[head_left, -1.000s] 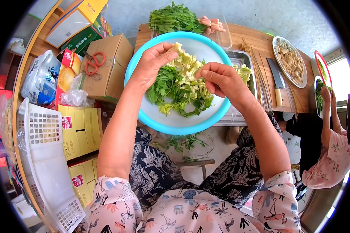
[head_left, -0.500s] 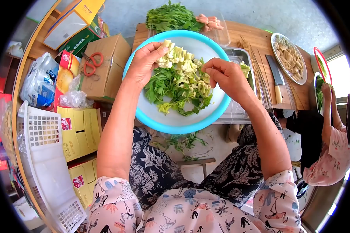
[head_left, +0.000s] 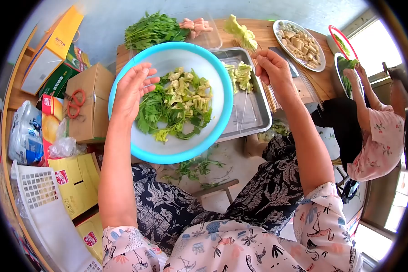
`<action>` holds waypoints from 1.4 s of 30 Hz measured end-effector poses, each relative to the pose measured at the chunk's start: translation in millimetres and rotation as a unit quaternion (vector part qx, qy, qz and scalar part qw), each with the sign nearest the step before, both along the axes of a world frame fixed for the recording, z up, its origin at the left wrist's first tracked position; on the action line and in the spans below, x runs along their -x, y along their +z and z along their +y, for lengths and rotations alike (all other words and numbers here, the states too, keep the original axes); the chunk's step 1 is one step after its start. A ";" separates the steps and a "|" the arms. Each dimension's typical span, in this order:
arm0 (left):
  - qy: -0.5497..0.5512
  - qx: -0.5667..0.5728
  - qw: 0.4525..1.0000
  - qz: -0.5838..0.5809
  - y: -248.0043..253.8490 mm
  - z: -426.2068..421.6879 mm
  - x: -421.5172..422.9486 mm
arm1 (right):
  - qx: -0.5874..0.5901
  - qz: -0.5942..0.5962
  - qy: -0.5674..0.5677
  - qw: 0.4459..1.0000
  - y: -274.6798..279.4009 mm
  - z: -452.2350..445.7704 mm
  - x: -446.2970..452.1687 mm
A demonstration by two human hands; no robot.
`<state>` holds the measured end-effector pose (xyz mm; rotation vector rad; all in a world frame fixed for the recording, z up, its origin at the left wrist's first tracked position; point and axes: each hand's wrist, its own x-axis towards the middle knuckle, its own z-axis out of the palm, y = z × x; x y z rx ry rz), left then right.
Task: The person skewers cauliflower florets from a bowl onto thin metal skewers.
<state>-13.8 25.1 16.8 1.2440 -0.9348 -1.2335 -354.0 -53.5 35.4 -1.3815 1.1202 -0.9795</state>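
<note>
Left hand [head_left: 133, 88] spreads over basin [head_left: 228, 93]; right hand [head_left: 273, 70] pinches skewered cauliflower [head_left: 241, 34] past tray edge [head_left: 267, 119]

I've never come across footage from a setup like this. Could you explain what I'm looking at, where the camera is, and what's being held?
There is no machine here: these are a person's two bare hands, seen by a camera worn on that person's head, looking forward and down. The left hand is over the blue-rimmed basin, fingers loosely open and apparently holding nothing. The right hand seems to pinch a thin skewer bearing pale green florets. The basin contains more florets and leafy greens. Beside it, a metal tray holds other florets. Farther back on the wooden table are a leafy bundle, pink pieces and an oval plate of food pieces. The arms at far right belong to another person.
</note>
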 end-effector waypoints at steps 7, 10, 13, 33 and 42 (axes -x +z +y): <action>-0.042 -0.002 0.998 -0.055 0.2 0.6 13.3 | -0.203 -0.156 0.001 0.967 -56.0 5.4 14.3; -0.045 -0.003 0.997 -0.059 0.1 1.5 17.4 | -0.239 -0.174 -0.012 0.955 -64.0 19.8 10.5; -0.049 -0.005 0.997 -0.060 0.1 2.3 19.9 | -0.284 -0.224 -0.023 0.932 -74.3 25.6 10.5; -0.088 0.004 0.990 -0.107 1.8 8.6 34.0 | -0.108 0.196 -0.044 0.974 -92.4 18.3 16.6; -0.118 0.011 0.979 -0.164 -2.3 7.2 35.5 | -0.072 0.316 0.022 0.946 -85.9 12.9 14.9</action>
